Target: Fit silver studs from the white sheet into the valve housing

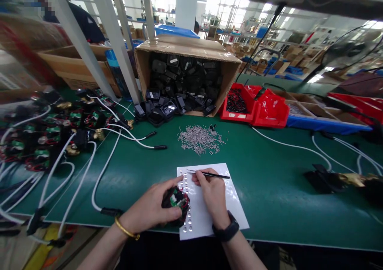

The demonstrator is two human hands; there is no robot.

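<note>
My left hand (152,206) grips a small black housing (178,203) with a green circuit board and red wires inside, over the left side of a white sheet (221,218). In my right hand (213,194) is a pair of black tweezers (214,175), pinched between thumb and fingers. Their tips point left, above rows of small clear round pieces (186,183) on the sheet. Part of those rows is hidden behind the housing and my left hand.
Beyond the sheet lies a pile of small metal pins (199,138). A cardboard box (188,48) of black housings stands behind it, with red bins (271,110) to its right. Several wired assemblies (54,134) crowd the left; a cabled black part (324,179) lies right.
</note>
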